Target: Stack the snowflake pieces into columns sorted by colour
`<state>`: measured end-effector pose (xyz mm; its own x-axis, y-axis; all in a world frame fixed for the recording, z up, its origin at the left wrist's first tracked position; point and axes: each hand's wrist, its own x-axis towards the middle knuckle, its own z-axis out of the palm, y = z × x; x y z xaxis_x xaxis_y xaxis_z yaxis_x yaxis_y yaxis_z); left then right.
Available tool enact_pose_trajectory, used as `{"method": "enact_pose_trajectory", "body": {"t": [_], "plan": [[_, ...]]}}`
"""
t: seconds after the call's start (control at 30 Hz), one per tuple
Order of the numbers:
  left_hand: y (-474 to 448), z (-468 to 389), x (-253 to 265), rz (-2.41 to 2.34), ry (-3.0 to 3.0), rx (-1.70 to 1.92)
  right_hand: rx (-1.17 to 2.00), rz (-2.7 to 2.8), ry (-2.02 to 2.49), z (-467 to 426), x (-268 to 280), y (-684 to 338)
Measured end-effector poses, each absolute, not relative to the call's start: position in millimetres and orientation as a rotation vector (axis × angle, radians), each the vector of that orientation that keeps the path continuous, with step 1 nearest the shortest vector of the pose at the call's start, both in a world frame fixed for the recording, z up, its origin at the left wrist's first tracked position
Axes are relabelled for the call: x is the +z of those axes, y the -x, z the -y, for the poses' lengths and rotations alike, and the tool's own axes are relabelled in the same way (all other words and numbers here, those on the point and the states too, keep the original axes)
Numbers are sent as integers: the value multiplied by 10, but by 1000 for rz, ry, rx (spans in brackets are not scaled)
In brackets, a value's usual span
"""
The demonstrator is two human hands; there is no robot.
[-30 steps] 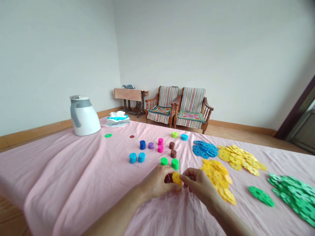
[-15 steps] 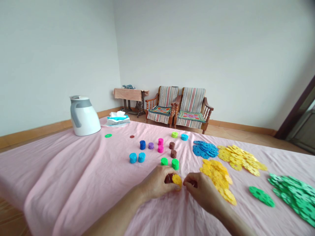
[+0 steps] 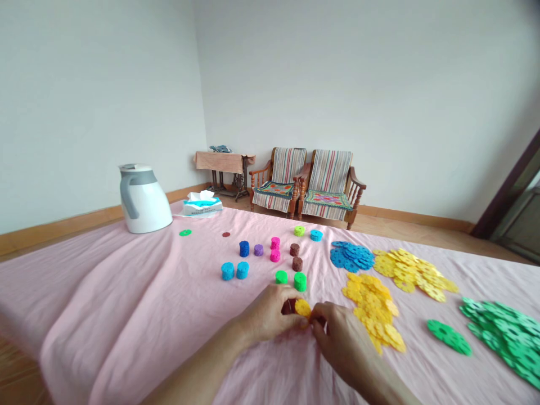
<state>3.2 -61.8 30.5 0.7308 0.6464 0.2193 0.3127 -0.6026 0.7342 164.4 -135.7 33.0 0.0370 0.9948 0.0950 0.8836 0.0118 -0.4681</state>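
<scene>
My left hand [image 3: 272, 315] is closed around a small stack of yellow notched plastic discs [image 3: 302, 307], one flat face turned toward me. Against the stack's right edge are the pinched fingers of my right hand [image 3: 337, 334]; anything between them is hidden. Just beyond my left hand stand two short green disc stacks [image 3: 300, 282]. To the right of my right hand lies a loose pile of yellow discs [image 3: 373, 306].
More stacks, including blue [image 3: 242, 270], pink [image 3: 275, 255] and brown [image 3: 297, 264], stand farther back. Blue [image 3: 351, 256], yellow [image 3: 409, 273] and green [image 3: 506, 337] disc piles lie right. A white jug [image 3: 145, 205] and tissue pack [image 3: 202, 203] stand back left on the pink cloth [image 3: 147, 320].
My right hand has moved slightly left, closing the gap to the yellow stack. My left hand stays almost still, keeping its hold.
</scene>
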Motion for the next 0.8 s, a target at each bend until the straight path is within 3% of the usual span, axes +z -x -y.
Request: {"method": "enact_pose_trajectory", "body": {"t": [0.13, 0.33, 0.8], "plan": [[-26, 623, 314, -739, -2218, 611, 271, 1890, 1941, 1284, 327, -1836], [-13, 635, 315, -746, -2168, 609, -173, 1868, 2181, 1097, 276, -2372], [-17, 630, 322, -737, -2182, 622, -289, 1926, 2302, 982, 109, -2486]]}}
